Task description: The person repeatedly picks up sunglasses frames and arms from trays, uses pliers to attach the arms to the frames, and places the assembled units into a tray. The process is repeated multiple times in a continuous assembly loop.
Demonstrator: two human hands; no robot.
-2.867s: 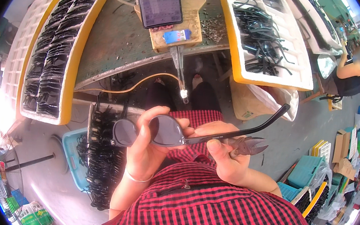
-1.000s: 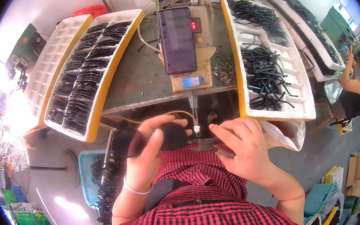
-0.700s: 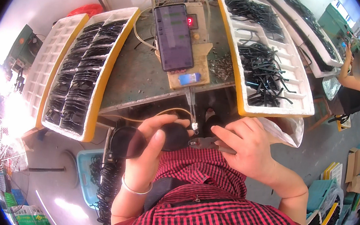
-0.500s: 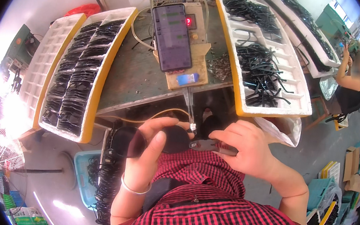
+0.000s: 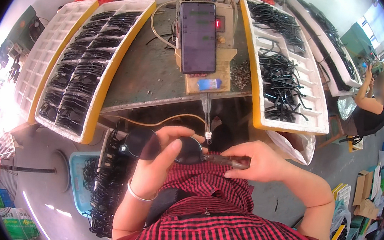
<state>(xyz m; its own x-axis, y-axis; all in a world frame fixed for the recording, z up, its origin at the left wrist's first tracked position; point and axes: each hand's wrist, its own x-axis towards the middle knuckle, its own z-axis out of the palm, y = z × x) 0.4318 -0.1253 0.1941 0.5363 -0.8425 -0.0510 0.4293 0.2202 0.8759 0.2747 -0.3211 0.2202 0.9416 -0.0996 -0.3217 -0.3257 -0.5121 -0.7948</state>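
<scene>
My left hand (image 5: pixel 157 163) is wrapped around the front of a pair of dark sunglasses (image 5: pixel 161 146), thumb and fingers clamped on the lenses, holding them just above my lap in front of my red checked shirt (image 5: pixel 218 226). My right hand (image 5: pixel 255 162) is pinched shut on the temple arm (image 5: pixel 227 160) at the hinge end, pressing it in toward the frame. A few seconds back that arm was swung wide open, sticking up and out to my right; now it lies nearly level, tucked against the frame corner, so the joint looks to be seating rather than dangling. In the last second both hands have barely shifted, and the glasses have stayed right under the screwdriver tip (image 5: pixel 207 135) that hangs down from the bench edge on its hose, so I judge the hinge is lined up for fastening there. On the green bench (image 5: pixel 154 76) above, the phone (image 5: pixel 198 37) leans on its wooden stand. The white tray with yellow edge (image 5: pixel 104 82) on my left is packed with dark fronts, and the tray on my right (image 5: pixel 312 109) holds loose black temple arms. A blue basket (image 5: pixel 76 178) of more frames sits by my left knee. Another person (image 5: pixel 376 106) works farther off to the right.
</scene>
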